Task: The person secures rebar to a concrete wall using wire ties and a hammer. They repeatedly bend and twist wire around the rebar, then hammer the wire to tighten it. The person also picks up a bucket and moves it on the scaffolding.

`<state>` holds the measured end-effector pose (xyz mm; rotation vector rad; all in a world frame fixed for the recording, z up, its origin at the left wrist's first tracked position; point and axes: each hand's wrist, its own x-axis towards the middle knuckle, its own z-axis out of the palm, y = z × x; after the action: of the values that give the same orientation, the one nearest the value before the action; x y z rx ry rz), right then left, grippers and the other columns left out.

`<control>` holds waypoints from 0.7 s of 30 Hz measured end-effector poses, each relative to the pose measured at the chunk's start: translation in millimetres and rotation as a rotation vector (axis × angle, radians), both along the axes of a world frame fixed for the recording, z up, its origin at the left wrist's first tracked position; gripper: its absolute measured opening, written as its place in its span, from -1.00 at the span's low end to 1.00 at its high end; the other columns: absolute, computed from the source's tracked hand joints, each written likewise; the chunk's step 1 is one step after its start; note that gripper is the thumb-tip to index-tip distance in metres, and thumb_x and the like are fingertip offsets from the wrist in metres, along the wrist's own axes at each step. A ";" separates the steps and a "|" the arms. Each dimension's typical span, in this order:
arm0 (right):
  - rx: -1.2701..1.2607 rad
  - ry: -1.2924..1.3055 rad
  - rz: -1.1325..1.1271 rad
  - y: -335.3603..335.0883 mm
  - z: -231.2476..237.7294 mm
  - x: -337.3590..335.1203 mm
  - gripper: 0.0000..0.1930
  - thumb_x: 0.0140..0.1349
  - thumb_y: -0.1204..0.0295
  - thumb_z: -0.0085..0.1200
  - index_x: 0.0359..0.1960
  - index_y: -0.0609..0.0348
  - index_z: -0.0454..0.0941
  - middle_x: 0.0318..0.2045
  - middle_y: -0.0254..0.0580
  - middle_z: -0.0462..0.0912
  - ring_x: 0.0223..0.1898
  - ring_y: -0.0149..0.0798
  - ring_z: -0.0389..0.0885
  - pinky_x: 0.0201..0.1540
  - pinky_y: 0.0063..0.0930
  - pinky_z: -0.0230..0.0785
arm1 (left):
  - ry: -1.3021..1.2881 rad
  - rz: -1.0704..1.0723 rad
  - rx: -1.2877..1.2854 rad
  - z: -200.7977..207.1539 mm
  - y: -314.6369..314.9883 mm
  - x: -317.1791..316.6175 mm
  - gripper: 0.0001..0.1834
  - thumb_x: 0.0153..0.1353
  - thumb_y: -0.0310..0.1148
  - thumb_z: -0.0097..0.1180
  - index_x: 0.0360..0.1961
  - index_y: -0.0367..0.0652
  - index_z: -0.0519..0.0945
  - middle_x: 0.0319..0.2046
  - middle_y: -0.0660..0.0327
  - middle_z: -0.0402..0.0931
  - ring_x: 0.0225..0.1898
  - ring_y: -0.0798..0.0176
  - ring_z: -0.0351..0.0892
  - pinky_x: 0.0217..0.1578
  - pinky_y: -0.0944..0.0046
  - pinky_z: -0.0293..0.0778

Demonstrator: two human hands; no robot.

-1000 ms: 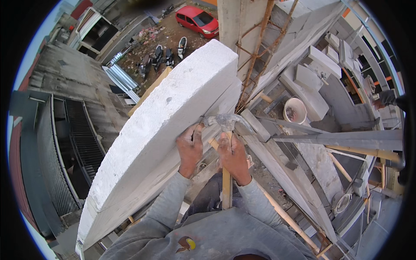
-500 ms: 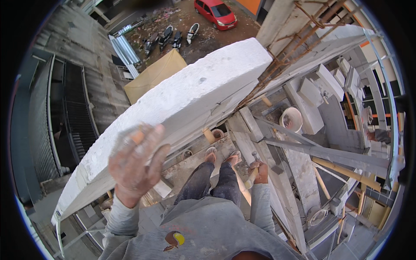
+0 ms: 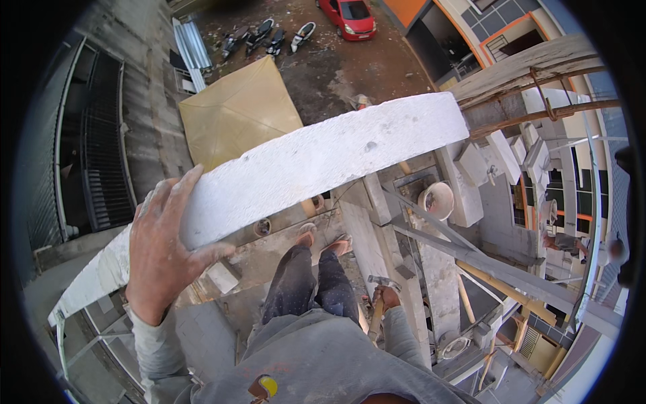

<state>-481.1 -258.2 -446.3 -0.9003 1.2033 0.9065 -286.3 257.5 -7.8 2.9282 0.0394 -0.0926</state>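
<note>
A white lightweight-block wall (image 3: pixel 323 155) curves across the view in front of me, its top rough and chipped. My left hand (image 3: pixel 161 246) rests across the top of this wall near its left part. Its fingers are spread toward the far edge and the thumb lies by the near edge. Low beside my right leg, my right hand (image 3: pixel 387 297) is closed around a hammer (image 3: pixel 375 322) with a pale wooden handle. The hammer's metal head sticks out above the fist.
My feet (image 3: pixel 306 234) stand on a narrow dusty platform high above ground. Right of it are a grey beam (image 3: pixel 498 252), a pale bucket (image 3: pixel 437 200), bamboo poles and stacked blocks (image 3: pixel 461 195). Another person (image 3: pixel 568 244) is at far right. Beyond the wall lie a tan canopy (image 3: pixel 242 111) and parked vehicles.
My left hand has come down from above the wall onto its top, moving left. The view has shifted, showing more of the right side. The hammer stays in my right hand.
</note>
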 end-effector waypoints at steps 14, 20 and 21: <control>-0.209 0.015 -0.079 -5.6 -6.4 -17.3 -0.81 0.37 0.40 -0.23 -0.20 0.14 0.47 -0.54 -0.30 0.48 -0.61 -0.26 0.44 -0.55 -0.24 0.36 | -0.144 -0.660 -0.447 -18.9 -181.1 276.2 -0.42 0.31 0.04 0.21 -0.14 -0.42 0.64 -0.35 -0.15 0.66 -0.29 -0.11 0.71 -0.22 0.03 0.57; -0.224 0.011 -0.212 -15.3 -30.1 -72.6 -0.73 0.37 0.44 -0.25 -0.14 0.29 0.52 -0.53 -0.20 0.49 -0.61 -0.17 0.48 -0.52 -0.14 0.45 | -0.179 -0.675 -0.426 -29.1 -229.4 300.0 -0.56 0.33 -0.11 0.19 -0.33 -0.41 0.65 -0.55 -0.14 0.56 -0.52 -0.15 0.54 -0.38 0.01 0.46; -0.230 -0.026 -0.186 -14.6 -37.0 -81.0 -0.75 0.38 0.44 -0.26 -0.16 0.29 0.50 -0.54 -0.19 0.48 -0.61 -0.17 0.47 -0.52 -0.13 0.45 | -0.186 -0.670 -0.401 -29.0 -230.4 299.1 -0.56 0.33 -0.12 0.20 -0.35 -0.41 0.64 -0.56 -0.15 0.54 -0.53 -0.16 0.52 -0.39 0.00 0.44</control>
<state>-562.1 -272.8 -483.4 -0.9607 1.3633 0.6142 12.9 27.1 -36.9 2.4148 -0.8770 0.0641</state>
